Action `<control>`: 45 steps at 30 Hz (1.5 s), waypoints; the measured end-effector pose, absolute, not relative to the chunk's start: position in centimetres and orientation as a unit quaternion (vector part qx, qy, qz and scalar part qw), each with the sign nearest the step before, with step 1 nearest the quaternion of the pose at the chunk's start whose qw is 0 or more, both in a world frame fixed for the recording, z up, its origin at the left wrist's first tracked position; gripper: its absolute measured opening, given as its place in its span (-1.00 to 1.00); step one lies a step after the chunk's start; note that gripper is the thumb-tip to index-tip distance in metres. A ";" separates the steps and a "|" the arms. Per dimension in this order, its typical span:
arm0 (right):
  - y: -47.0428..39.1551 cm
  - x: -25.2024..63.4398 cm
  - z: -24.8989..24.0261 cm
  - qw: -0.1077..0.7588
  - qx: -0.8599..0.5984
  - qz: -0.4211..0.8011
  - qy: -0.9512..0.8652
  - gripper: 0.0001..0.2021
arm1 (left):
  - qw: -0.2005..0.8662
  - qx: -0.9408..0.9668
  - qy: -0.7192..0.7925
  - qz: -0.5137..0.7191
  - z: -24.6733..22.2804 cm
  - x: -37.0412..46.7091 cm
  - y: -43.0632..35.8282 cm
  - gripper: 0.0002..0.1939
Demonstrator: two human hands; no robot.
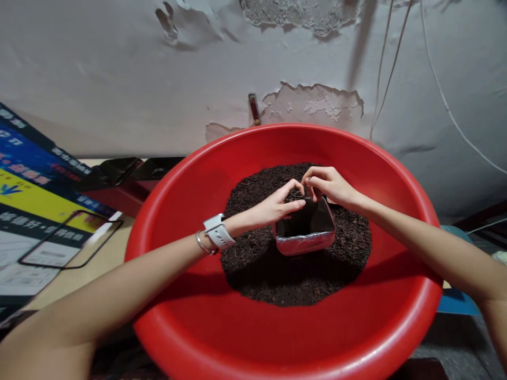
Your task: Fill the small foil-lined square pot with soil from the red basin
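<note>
Bare forearms [154, 274] before a shiny, reddish, open box [307, 244].

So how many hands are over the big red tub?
2: the left hand at the small container's back left corner, and the right hand beside it at the back edge.

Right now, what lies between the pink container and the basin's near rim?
Dark soil beside the pink container, then a bare stretch of the red basin up to its rim, in the head view.
</note>
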State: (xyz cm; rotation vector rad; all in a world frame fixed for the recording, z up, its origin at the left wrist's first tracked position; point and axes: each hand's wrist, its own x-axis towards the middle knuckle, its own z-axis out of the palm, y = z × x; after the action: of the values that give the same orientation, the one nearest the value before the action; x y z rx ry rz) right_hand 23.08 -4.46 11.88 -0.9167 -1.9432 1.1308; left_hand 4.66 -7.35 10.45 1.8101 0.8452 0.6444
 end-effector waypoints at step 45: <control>-5.0 25.2 15.2 0.021 -0.384 0.368 -0.846 -0.76 | 0.595 0.658 0.384 0.256 10.2 5.0 -6.9 -0.72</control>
State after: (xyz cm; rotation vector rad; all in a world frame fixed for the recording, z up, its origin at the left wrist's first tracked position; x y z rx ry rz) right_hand 25.17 -5.03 15.19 -1.1907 -2.6244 1.1424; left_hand 4.97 -6.92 10.21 1.5291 0.8911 0.5936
